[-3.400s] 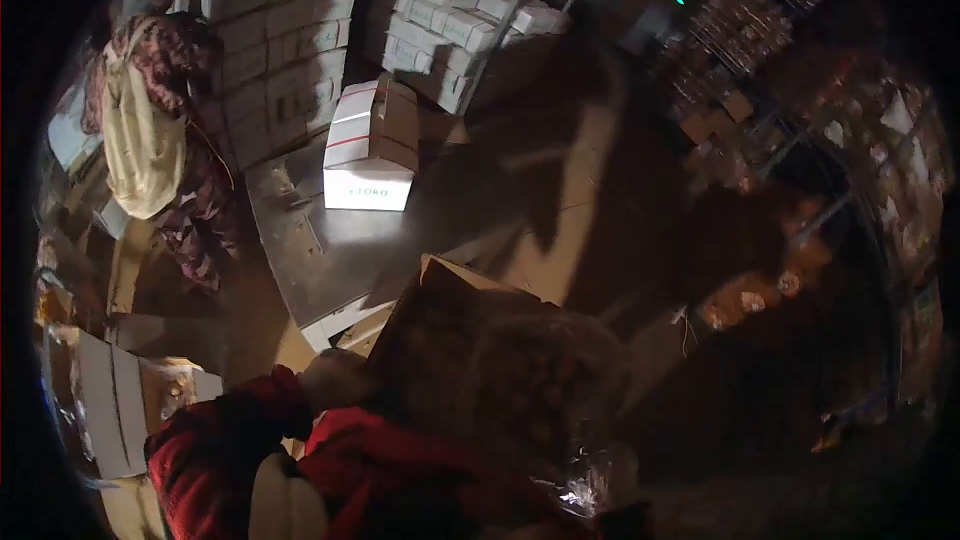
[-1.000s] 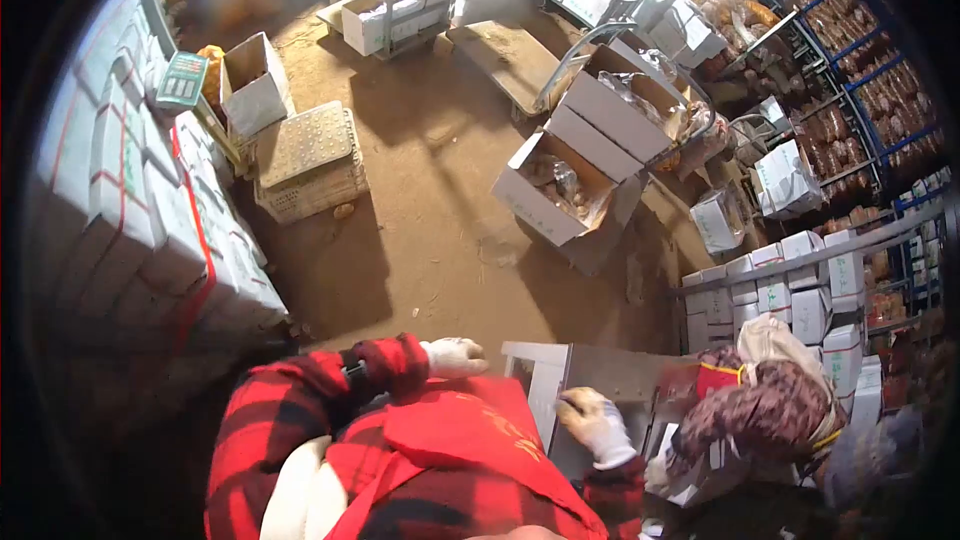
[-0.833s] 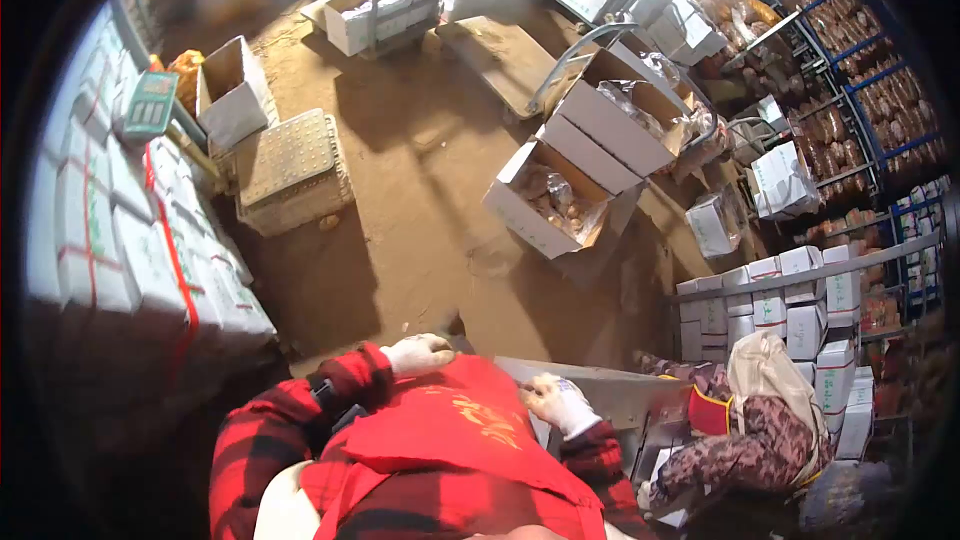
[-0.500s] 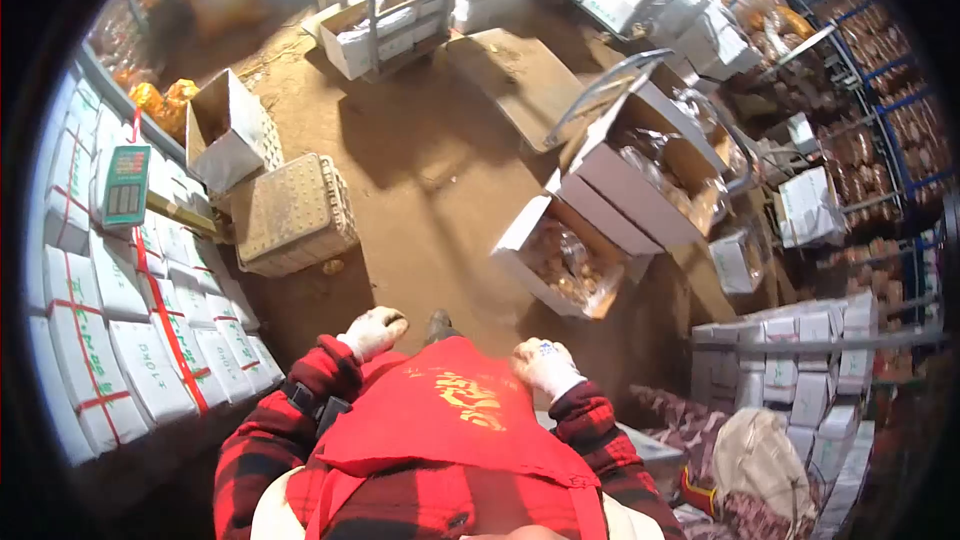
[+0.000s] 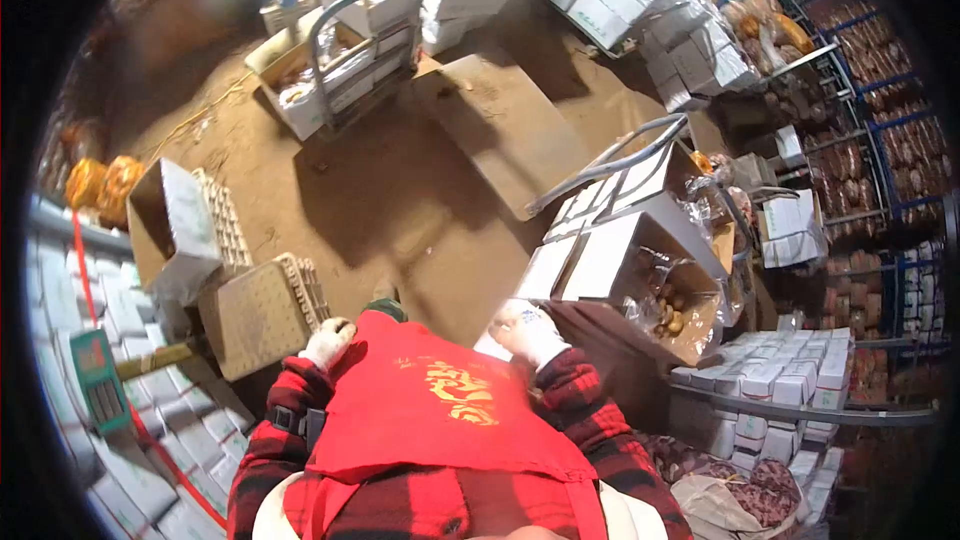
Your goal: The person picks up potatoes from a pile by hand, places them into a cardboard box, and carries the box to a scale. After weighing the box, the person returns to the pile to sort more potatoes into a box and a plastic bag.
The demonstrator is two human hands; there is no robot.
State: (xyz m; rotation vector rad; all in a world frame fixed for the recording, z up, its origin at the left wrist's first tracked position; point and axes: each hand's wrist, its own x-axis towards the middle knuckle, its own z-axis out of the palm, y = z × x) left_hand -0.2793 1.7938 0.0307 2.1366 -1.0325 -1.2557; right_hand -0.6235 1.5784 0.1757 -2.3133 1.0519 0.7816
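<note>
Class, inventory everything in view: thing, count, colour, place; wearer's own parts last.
Stacked cartons: many, white, both lower sides
Produce carton: one, white and brown, right
Other open cartons: several, white, left and top
Crates: two or more, tan, left
Panel: one, green, left
Bags: about two, orange, left
Carts: two or more, grey handles, upper half
Racks: count unclear, blue, right
Co-worker: one, patterned clothes, lower right
Apron: one, red and yellow, bottom centre
Left hand: one, white glove, apron's left
Right hand: one, white glove, apron's right
</note>
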